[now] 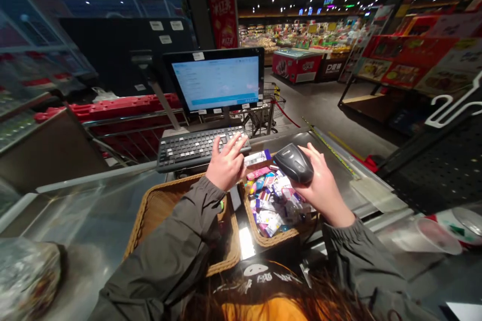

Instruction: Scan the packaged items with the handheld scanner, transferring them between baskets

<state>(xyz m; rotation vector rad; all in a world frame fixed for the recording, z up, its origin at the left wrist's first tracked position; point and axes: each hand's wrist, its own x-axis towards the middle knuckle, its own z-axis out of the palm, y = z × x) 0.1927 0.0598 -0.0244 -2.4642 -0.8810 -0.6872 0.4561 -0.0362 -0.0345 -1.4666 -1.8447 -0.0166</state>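
Observation:
My left hand (226,163) rests with spread fingers on the right end of a black keyboard (196,148), below a lit monitor (216,80). My right hand (322,183) grips a black handheld barcode scanner (295,162), held above a wicker basket (263,236) filled with several small colourful packets. A small white and purple box (258,157) lies between the two hands, at the keyboard's right edge.
An empty wicker basket (150,210) sits under my left forearm. A steel counter (94,200) spreads left, with a bagged item (26,276) at the near left. Red shopping carts (124,115) stand behind the keyboard. A clear plastic cup (429,235) lies at right. Store aisles lie beyond.

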